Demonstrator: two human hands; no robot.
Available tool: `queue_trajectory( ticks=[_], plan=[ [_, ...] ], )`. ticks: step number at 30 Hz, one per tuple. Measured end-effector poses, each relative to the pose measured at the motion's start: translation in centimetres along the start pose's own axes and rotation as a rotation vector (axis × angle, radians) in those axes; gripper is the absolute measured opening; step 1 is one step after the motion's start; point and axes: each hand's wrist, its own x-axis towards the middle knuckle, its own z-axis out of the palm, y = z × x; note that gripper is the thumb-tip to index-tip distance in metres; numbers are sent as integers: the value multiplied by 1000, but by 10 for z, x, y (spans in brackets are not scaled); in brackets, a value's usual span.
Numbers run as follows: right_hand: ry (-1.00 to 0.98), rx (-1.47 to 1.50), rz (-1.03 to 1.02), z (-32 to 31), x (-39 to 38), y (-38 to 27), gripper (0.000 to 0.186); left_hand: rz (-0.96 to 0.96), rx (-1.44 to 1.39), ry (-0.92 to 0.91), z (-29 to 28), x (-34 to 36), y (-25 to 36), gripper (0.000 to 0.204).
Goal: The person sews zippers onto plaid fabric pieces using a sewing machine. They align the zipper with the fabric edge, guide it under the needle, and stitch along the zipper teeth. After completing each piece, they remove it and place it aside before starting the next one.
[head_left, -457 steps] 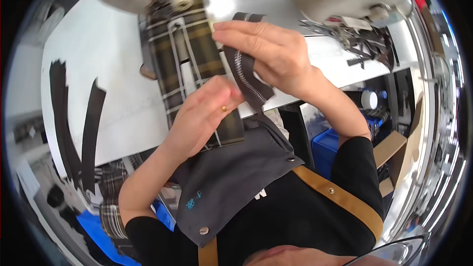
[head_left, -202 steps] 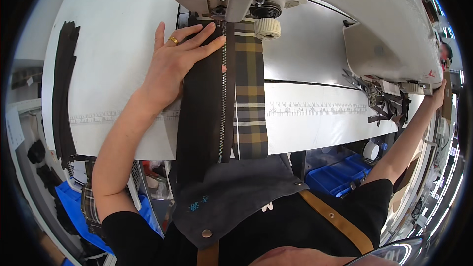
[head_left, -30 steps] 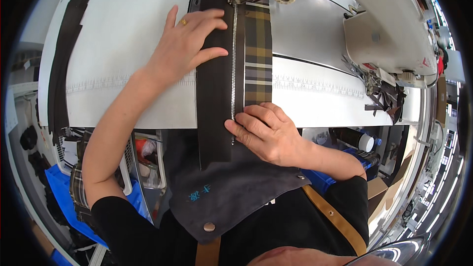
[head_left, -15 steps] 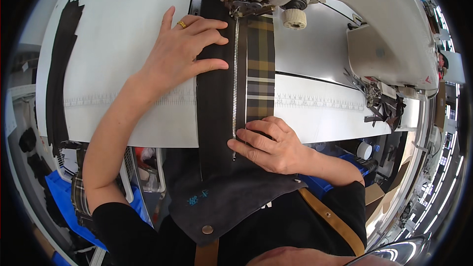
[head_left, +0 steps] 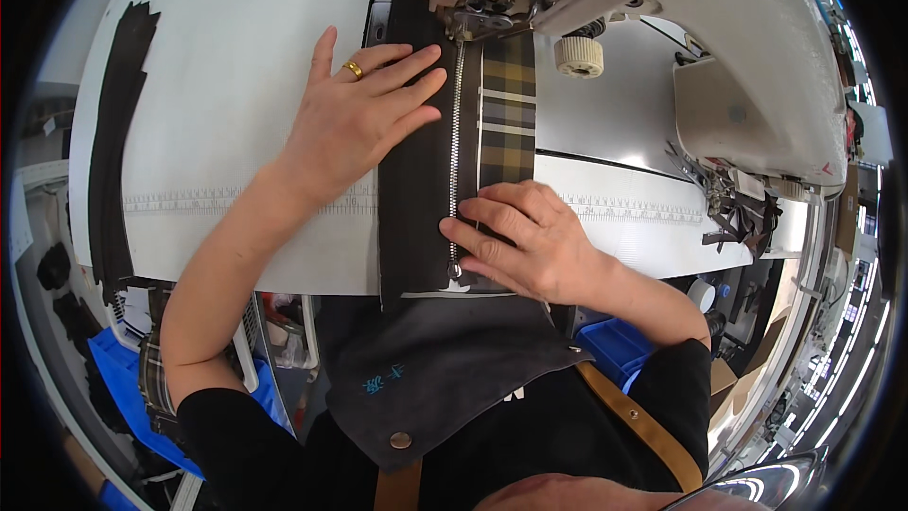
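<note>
Under the sewing machine's presser foot [head_left: 461, 28] lies a dark fabric strip [head_left: 409, 189] with a metal zipper [head_left: 456, 151] along its right part, over green-brown plaid fabric [head_left: 508, 114]. My left hand [head_left: 359, 114], a gold ring on one finger, rests spread on the dark strip left of the teeth, below the foot. My right hand [head_left: 525, 241], fingers bent, grips the zipper strip near its lower end, beside the metal slider [head_left: 454, 270] at the table's front edge.
Dark strips [head_left: 118, 132] lie on the white table [head_left: 208, 95] at left. Scissors and dark scraps [head_left: 728, 213] sit by the machine body [head_left: 757, 114] at right. Blue bins [head_left: 610, 345] are below the table.
Earlier my right hand was at the machine's right side; now it holds the zipper. Over the last half second it and the strip have moved toward the needle; my left fingers have straightened.
</note>
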Motion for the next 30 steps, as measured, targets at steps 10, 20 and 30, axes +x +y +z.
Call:
queue_trajectory(
  ticks=[10, 20, 30],
  plan=[
    [54, -80, -29, -1, 18, 27, 40, 4, 33, 9, 1, 1, 9, 51],
    [111, -117, -39, -1, 35, 60, 35, 14, -150, 73, -3, 7, 16, 39],
    [144, -54, 6, -3, 49, 91, 31, 40, -274, 82, -2, 12, 7, 33]
  ],
)
